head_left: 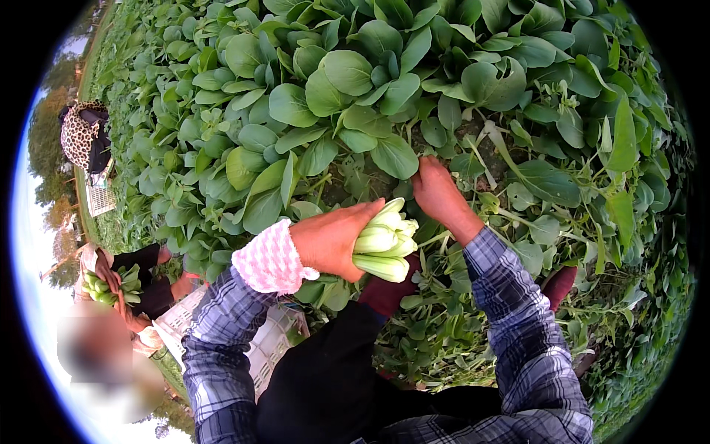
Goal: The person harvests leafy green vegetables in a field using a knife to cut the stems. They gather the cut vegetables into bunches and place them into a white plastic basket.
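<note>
My left hand point(333, 240) is wrapped round a bunch of bok choy point(386, 243), with its pale stalk ends facing right. A pink-and-white knitted cuff point(268, 259) covers that wrist. Slightly farther out and to the right, my right hand point(442, 194) is closed low among the plants, at the edge of a broad green leaf point(394, 156). Its fingertips are partly hidden, and whatever they grip cannot be made out. Standing bok choy plants point(347, 72) grow thickly just beyond both hands.
Trimmed leaves and weeds point(444, 333) cover the ground by my feet. White plastic crates point(274, 344) stand at my left. A co-worker's hands hold green bok choy point(111, 287) there. Farther off is a person in a spotted covering point(80, 137) beside another crate point(100, 200).
</note>
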### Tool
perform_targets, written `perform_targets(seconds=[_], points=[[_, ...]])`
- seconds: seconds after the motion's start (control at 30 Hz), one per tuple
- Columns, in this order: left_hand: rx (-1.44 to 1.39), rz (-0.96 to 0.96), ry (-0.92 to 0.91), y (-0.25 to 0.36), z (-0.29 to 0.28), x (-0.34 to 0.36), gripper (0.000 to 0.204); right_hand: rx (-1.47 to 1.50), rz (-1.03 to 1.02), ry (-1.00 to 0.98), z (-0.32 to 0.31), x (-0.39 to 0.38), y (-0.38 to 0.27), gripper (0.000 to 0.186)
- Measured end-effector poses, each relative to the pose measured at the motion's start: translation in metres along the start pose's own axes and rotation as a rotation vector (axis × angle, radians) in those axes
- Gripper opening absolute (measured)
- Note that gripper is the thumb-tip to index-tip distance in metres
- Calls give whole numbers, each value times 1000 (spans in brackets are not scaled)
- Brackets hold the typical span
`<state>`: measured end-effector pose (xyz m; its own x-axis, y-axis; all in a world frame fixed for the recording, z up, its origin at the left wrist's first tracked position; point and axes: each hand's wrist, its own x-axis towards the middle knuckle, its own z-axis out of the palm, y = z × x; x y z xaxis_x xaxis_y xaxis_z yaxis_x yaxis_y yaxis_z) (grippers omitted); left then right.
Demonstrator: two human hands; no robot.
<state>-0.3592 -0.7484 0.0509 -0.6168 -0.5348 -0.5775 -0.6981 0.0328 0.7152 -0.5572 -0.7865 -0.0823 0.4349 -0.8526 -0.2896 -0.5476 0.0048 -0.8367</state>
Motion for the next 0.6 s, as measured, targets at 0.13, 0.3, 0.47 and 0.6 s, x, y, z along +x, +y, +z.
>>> perform_targets(seconds=[0.13, 0.3, 0.47, 0.6], points=[[180, -188, -132, 12, -16, 35, 98, -56, -137, 173, 2, 41, 10, 35], [460, -320, -65, 8, -32, 59, 86, 426, 96, 259, -3, 54, 3, 28], [600, -473, -12, 0, -59, 72, 83, 411, 72, 228, 15, 44, 9, 25], [613, -558, 19, -13, -68, 48, 74, 491, 263, -15, 19, 37, -10, 27]])
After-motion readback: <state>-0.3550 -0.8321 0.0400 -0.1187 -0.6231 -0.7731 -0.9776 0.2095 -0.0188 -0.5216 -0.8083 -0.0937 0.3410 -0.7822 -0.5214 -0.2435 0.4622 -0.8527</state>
